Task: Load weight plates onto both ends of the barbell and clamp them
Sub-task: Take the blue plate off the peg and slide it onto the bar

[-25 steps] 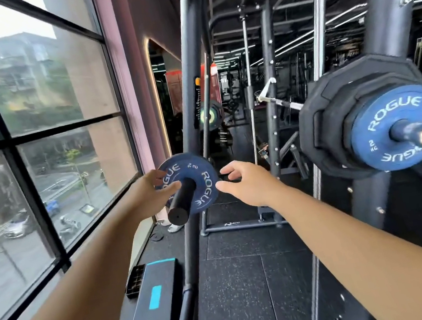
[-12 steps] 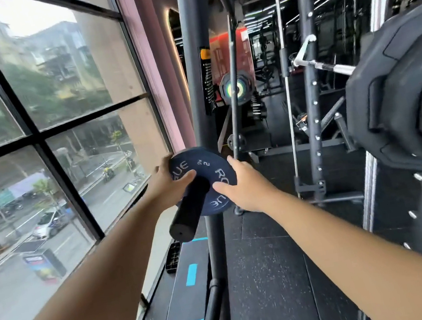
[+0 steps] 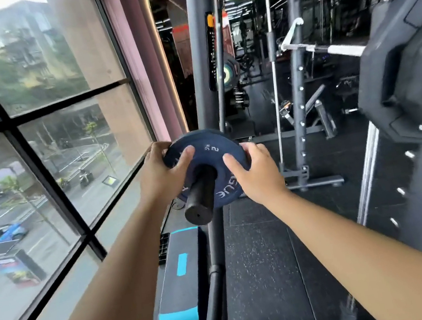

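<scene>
Both hands are grasping the small blue plate (image 3: 211, 154): the left hand (image 3: 163, 174) is curling over its upper left rim with the thumb on the face, and the right hand (image 3: 258, 172) is clasping its right edge. That plate is sitting on a short black peg (image 3: 201, 201) that is pointing toward the camera in front of the rack upright (image 3: 201, 62). I judge this to be a storage peg, so the plate is probably being pulled off it for loading. At the right, large black plates (image 3: 403, 75) are hanging close by, seemingly already loaded, though their bar is out of view. No clamp is showing anywhere, so carrying this plate over and clamping both ends are looking like the remaining work.
</scene>
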